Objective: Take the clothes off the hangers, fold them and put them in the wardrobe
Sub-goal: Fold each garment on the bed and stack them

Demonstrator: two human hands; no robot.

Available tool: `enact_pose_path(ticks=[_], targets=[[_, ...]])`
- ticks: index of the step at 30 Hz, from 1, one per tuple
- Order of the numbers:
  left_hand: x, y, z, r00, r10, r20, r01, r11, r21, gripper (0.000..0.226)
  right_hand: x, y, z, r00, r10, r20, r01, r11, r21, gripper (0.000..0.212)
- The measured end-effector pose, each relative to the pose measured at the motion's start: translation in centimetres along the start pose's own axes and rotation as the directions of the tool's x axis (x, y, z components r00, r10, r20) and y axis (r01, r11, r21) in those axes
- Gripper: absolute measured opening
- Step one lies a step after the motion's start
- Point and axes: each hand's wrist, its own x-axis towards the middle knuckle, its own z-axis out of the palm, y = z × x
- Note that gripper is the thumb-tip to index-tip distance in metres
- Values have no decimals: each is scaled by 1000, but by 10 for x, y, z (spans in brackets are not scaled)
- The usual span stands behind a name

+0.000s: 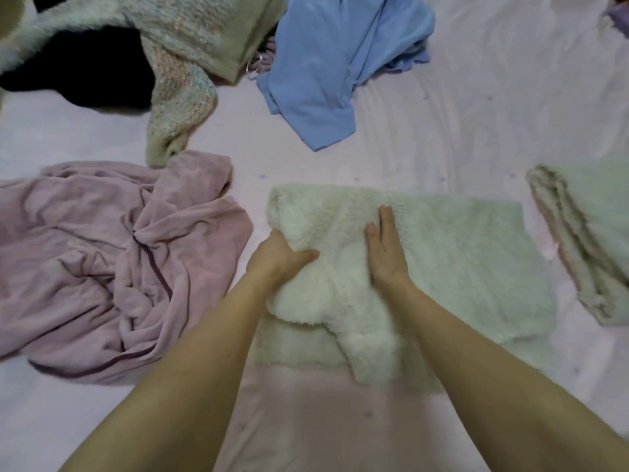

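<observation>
Folding in progress on the bed [340,420]. My left hand [282,257] grips the left edge of the white fleece garment [442,260]; my right hand [386,250] presses flat on its middle, fingers straight. The plush fabric's long axis runs left to right, so I judge the fold travels rightward. A folded garment [585,240] lies farther right.

The left hand's [277,255] fingers are buried under a fold of the fluffy white garment [442,260]. The folded pale item [585,240] runs off the right edge. The black garment [81,73], upper left, lies partly beneath the knitted sweater [190,46].
</observation>
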Motion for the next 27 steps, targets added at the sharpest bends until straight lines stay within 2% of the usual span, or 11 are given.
enact_pose_path(ticks=[3,6,9,13,14,16,17,19,21,24,27], targets=[[-7,9,6,997,-31,-64,32,1000,2,82,-56,22,-4,998,68,-15,-67,997,37,57],[-20,27,12,994,-20,-108,19,1000,-8,82,-90,30,4,992,129,-11,-127,989,81,58],[-30,35,16,992,5,-125,-9,999,-36,82,-115,38,18,993,120,-21,-118,989,84,58],[-45,39,26,991,90,-103,-102,988,-117,79,-103,43,7,962,216,164,-237,964,122,59],[-51,42,29,988,115,-99,-129,980,-150,78,-99,39,1,945,243,220,-275,953,125,65],[-64,50,32,982,172,-77,-184,962,-200,78,-95,35,-11,905,299,302,-365,911,191,89],[-71,53,32,978,199,-57,-206,953,-220,79,-94,34,-16,895,308,322,-394,886,246,88],[-85,75,30,961,278,-11,-272,931,-241,87,-95,7,-50,895,326,303,-422,838,345,55],[-93,93,30,941,335,45,-317,920,-232,96,-88,-14,-82,898,336,285,-435,782,447,38],[-104,137,42,896,420,146,-378,893,-244,101,-80,-33,-147,942,256,217,-336,708,621,43],[-108,174,68,871,449,201,-379,873,-308,106,-77,-35,-194,946,256,199,-324,703,633,45]])
